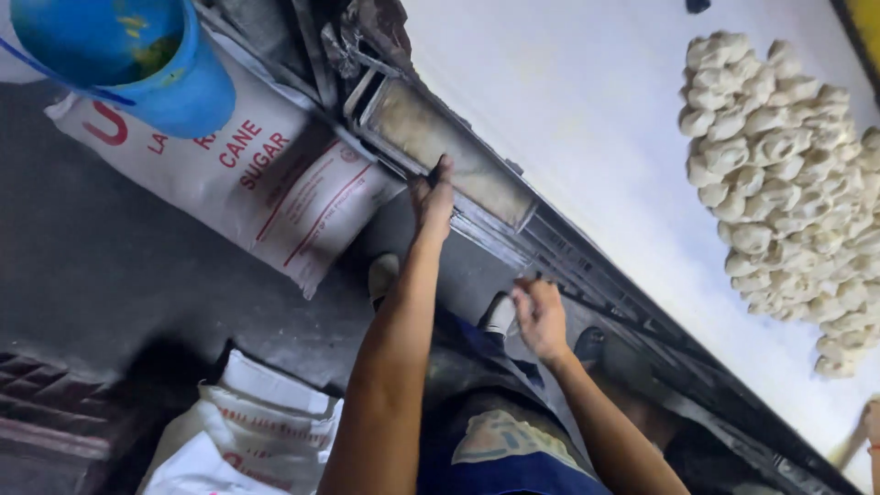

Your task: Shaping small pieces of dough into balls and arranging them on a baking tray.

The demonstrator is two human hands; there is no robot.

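Note:
My left hand [434, 200] reaches out along the white table's edge and grips the rim of a rectangular metal tray [449, 147] with a pale, floury inside, set in the dark frame below the tabletop. My right hand [541, 319] is closer to me, its fingers curled against the dark metal rail [587, 266] under the table edge. It is blurred, so its grip is unclear. Both forearms are bare. My blue clothing and my feet [500, 316] show below.
A white tabletop [587, 101] runs along the right with a heap of several pale shaped dough pieces [788, 192]. A blue bucket [137, 64] sits on a white sack with red print [266, 183]. More sacks [247, 431] lie on the dark floor. Another person's hand [869, 423] shows at the right edge.

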